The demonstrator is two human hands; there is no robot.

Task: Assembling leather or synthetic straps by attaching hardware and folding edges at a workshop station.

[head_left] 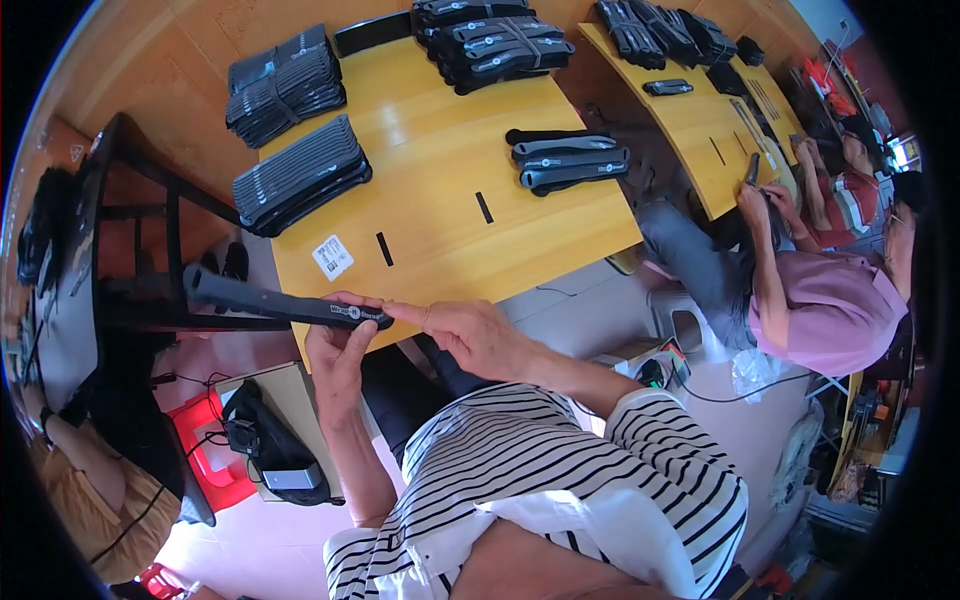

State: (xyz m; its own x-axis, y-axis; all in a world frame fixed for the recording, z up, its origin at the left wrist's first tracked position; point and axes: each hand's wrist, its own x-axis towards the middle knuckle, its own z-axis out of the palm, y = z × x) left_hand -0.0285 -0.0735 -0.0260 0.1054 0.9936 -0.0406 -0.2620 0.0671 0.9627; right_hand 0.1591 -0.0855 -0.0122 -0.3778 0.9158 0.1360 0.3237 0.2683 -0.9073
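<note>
A long black flat strap-like strip (270, 300) with a pale printed label lies across my left hand (340, 355), over the table's near edge. My left hand is closed on its right end, thumb on the near side and fingers behind. My right hand (470, 338) reaches in from the right, its index finger stretched out and touching that same end. Its other fingers are partly curled and hold nothing visible. Beyond my hands, the yellow table (420, 200) carries a white printed sticker (332, 257) and two short black strips (385, 249).
Neat stacks of black strips (300, 170) stand at the table's left, with bundled ones (500, 50) at the back. A small pile (570, 160) lies at the right. A person in pink (830, 310) works at a second table (690, 140). Another person's arm (85, 460) shows at left.
</note>
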